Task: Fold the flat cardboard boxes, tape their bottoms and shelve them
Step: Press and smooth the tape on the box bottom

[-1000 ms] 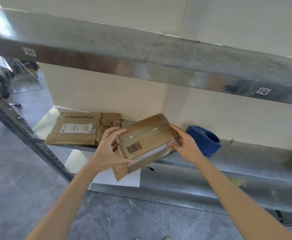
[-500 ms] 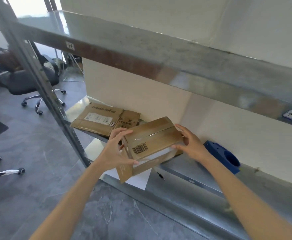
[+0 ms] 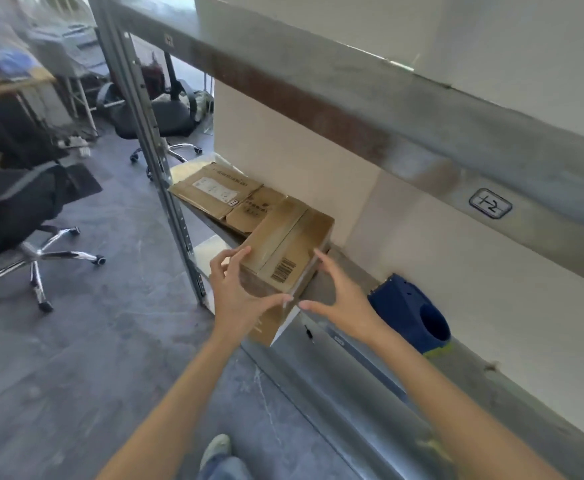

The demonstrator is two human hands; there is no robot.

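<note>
1. Brown folded cardboard box (image 3: 285, 251) sits on the metal shelf (image 3: 349, 275). Its long axis runs away from us toward the pale wall (image 3: 318, 168), and its near end hangs past the shelf's front lip.
2. We have both hands at that near end, so the box lies ahead of our fingers. We judge the coming move to be a push straight along the long axis.
3. Our left hand (image 3: 238, 296) is the closer one. It holds the near left corner lightly, thumb across the near face and fingers up the left side.
4. Our right hand (image 3: 340, 301) is spread and released. Its index fingertip touches the right edge and its thumb is off the cardboard.
5. Flat cardboard boxes (image 3: 221, 194) lie just left of the box, whose far corner seems to overlap them. A blue plastic part (image 3: 408, 315) lies to the right, apart from it.
6. An upper shelf beam (image 3: 352, 109) crosses overhead. Left of the upright post (image 3: 152, 161), an office chair (image 3: 34, 216) stands on the grey floor (image 3: 110, 341).
</note>
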